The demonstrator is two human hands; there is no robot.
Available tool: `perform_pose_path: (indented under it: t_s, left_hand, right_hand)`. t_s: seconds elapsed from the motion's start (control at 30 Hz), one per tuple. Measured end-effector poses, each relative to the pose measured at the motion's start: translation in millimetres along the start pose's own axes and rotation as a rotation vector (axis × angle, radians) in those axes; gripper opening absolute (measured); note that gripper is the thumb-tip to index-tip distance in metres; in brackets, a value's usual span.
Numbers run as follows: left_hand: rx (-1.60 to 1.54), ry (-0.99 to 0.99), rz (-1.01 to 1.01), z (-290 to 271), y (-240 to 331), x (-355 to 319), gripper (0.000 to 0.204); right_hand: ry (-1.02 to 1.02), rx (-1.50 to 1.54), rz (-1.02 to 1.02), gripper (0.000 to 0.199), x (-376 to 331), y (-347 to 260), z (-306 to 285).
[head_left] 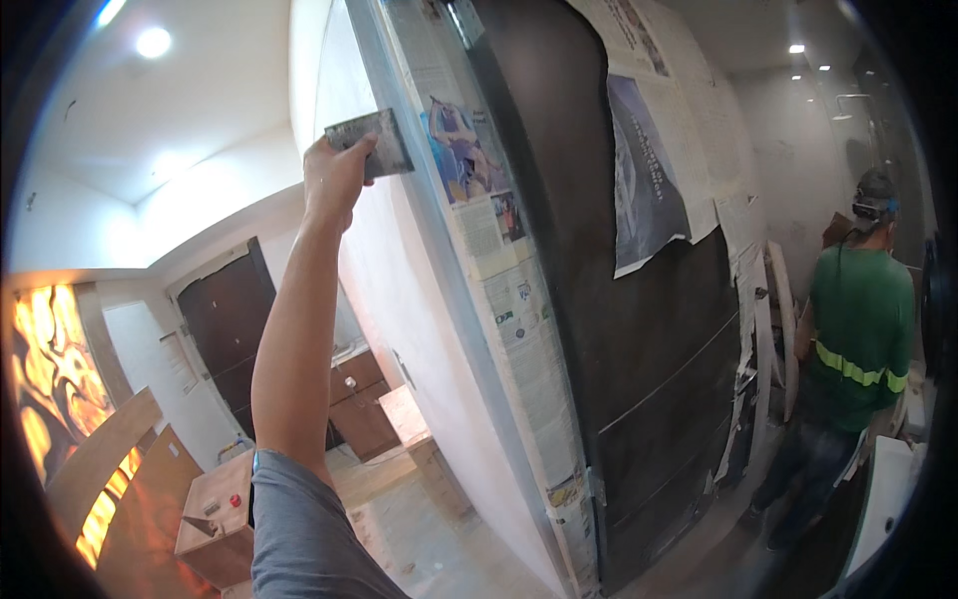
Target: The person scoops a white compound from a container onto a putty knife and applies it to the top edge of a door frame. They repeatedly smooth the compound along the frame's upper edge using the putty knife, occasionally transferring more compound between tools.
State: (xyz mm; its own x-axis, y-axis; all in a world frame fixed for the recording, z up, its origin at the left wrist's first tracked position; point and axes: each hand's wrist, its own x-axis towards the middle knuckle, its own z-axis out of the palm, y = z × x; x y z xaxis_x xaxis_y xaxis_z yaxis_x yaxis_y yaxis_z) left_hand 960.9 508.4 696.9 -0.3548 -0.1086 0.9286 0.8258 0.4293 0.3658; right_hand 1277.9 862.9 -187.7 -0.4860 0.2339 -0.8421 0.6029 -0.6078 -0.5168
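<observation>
My left hand (pixel 337 175) is raised high with the arm outstretched. It is closed on a flat rectangular metal putty scraper (pixel 384 145), grey and smeared, with the thumb pressed on the face towards me. The scraper is at the upper part of a white wall (pixel 439 309), by its vertical corner edge; I cannot tell whether the blade touches the surface. Just right of the blade, a narrow strip covered with newspaper (pixel 499 240) runs down the frame. My right hand is out of view.
Torn newspaper (pixel 649 170) partly covers a dark panel (pixel 659 349) on the right. Beyond it a person in a green top (pixel 860 319) stands near a white basin (pixel 883 504). At lower left is a wooden box (pixel 215 519) with small items on top; a dark door (pixel 230 324) stands behind.
</observation>
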Motion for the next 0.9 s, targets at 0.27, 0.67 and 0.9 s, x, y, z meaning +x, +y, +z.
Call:
perform_pose_path:
  t_s: [0.27, 0.67, 0.9]
  left_hand:
    - [0.067, -0.081, -0.034, 9, 11, -19, 0.034]
    - [0.192, -0.111, 0.025, 19, -44, -153, 0.030]
    - [0.252, -0.085, 0.077, 34, -89, -288, 0.026]
  right_hand:
    - [-0.012, 0.006, 0.020, 0.027, 5, 4, -12]
    - [0.006, 0.064, 0.060, 0.022, 8, 35, -42]
    - [0.037, 0.136, 0.088, 0.019, 4, 61, -66]
